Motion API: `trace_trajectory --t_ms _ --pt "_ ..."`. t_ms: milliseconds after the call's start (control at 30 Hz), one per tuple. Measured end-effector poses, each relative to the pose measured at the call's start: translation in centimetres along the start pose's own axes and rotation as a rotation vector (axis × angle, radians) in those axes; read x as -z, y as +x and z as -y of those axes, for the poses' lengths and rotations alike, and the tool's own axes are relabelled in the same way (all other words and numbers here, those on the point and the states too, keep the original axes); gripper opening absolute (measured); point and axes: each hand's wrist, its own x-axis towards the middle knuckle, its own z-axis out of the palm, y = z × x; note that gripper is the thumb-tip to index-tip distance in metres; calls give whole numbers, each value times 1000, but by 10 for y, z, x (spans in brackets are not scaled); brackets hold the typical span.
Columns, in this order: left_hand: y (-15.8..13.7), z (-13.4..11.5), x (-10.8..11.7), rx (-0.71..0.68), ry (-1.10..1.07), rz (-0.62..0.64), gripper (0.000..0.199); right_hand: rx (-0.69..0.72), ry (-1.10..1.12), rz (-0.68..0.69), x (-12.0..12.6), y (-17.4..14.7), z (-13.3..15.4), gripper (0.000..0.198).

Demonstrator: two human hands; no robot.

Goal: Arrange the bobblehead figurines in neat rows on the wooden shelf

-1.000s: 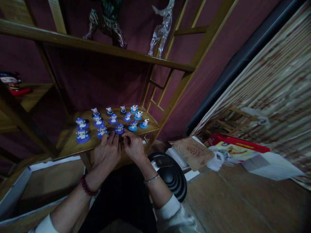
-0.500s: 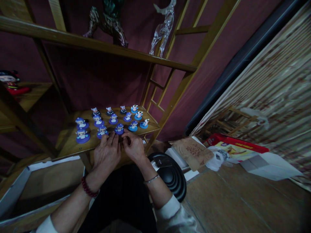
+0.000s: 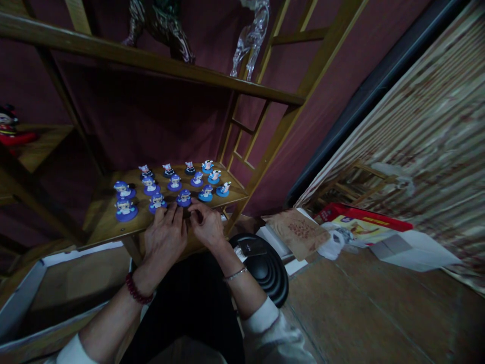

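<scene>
Rows of small figurines on round bases stand on the wooden shelf (image 3: 102,226). My fingers are at a purple figurine (image 3: 184,198) in the front row, close to the shelf's edge. My left hand (image 3: 165,236) has its fingertips at the left front of that figurine's base. With curled index finger and thumb, my right hand (image 3: 206,224) presses at the base's right side. The fingertips partly cover the base. To the left are a second purple figurine (image 3: 157,200) and a larger-looking one (image 3: 126,208); a blue-based figurine (image 3: 205,193) stands to the right.
Overhead, an upper shelf (image 3: 159,65) carries a dark statue (image 3: 166,30) and a clear glass animal figure (image 3: 250,43). Below left lies an open shallow box (image 3: 22,298). A round black ridged object (image 3: 270,273), a brown paper bag (image 3: 295,227) and a red box (image 3: 364,217) sit at right.
The whole view has shifted slightly, so the shelf sits a little higher and further left. Both hands stay at the same purple figurine, with hardly any movement.
</scene>
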Motion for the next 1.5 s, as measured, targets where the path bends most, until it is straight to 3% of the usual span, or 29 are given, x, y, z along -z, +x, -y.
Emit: trace_trajectory --t_ms 467,1500 --pt "-2 1 -2 -2 -1 -28 38 -12 27 -11 1 -2 1 25" --pt "-4 6 1 -38 -16 34 40 -34 45 -87 -9 -6 1 23"
